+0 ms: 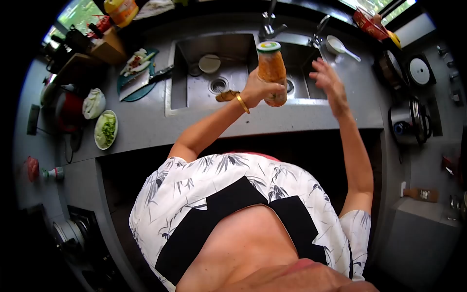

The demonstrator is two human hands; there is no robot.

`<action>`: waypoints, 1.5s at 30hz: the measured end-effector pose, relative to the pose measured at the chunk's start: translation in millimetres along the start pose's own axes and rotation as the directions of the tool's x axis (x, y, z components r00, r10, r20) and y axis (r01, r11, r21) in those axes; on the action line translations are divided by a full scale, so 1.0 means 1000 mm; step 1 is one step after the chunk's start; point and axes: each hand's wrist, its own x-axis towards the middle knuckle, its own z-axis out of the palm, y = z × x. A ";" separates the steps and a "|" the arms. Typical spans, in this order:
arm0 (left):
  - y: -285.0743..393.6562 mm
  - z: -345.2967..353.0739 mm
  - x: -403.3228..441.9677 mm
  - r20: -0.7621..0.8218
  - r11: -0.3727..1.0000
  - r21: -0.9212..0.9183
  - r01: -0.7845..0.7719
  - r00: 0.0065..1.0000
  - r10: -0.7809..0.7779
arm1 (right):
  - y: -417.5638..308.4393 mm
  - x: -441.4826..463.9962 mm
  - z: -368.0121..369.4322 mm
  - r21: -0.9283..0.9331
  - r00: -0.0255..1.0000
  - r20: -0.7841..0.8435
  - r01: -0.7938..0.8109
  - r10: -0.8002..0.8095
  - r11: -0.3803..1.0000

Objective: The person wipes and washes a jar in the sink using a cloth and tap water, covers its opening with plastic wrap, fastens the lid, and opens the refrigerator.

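Note:
My left hand [258, 89], with a gold bangle at the wrist, is wrapped round a glass jar [271, 70]. Orange-red contents fill the jar, and its lid is green and white. It is held nearly upright over the divider area of the double sink [170, 104]. To the right, my right hand [332, 86] is raised over the right basin's edge, fingers apart and holding nothing. A brown, peel-like piece [226, 96] lies in the left basin near the drain, partly behind my left wrist. A whitish round dish [209, 63] sits further back in that basin.
Left of the sink, a knife [161, 74] lies across a green cutting board [146, 91] with cut food. A bowl of chopped greens [106, 130] stands near the counter edge. A white ladle [343, 49] rests right of the faucet. A cooker [409, 121] stands far right.

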 end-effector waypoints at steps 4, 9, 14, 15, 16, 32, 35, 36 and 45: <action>0.068 -0.018 0.006 0.076 0.977 -0.211 -0.022 0.996 0.039 | 0.009 -0.004 0.046 0.134 0.986 0.169 -0.021 -0.001 0.991; 0.098 -0.025 0.005 0.086 0.980 -0.143 -0.140 0.985 0.153 | -0.027 0.025 0.082 0.215 0.930 0.262 0.202 -0.256 0.955; 0.112 -0.005 -0.001 0.088 0.977 -0.086 -0.196 0.975 0.204 | -0.038 0.049 0.090 0.354 0.906 0.218 0.272 -0.362 0.895; 0.115 -0.003 0.000 0.082 0.976 -0.073 -0.206 0.974 0.212 | -0.039 0.050 0.088 0.323 0.897 0.198 0.321 -0.396 0.890; 0.117 0.000 0.002 0.077 0.974 -0.065 -0.217 0.972 0.222 | -0.039 0.053 0.085 0.271 0.883 0.145 0.398 -0.446 0.876; 0.158 0.038 0.031 -0.246 0.691 0.650 -0.316 0.773 0.585 | -0.035 0.072 0.083 0.331 0.931 0.069 0.318 -0.359 0.889; 0.151 0.039 0.033 -0.364 0.630 0.732 -0.260 0.632 0.684 | -0.046 0.066 0.098 0.387 0.934 -0.004 0.332 -0.358 0.860; 0.147 0.037 0.035 -0.328 0.596 0.722 -0.351 0.585 0.742 | -0.051 0.066 0.100 0.389 0.938 -0.003 0.322 -0.348 0.863; 0.115 0.011 -0.018 -0.312 0.624 0.777 -0.080 0.812 0.493 | -0.040 0.072 0.111 0.542 0.892 0.101 0.322 -0.441 0.776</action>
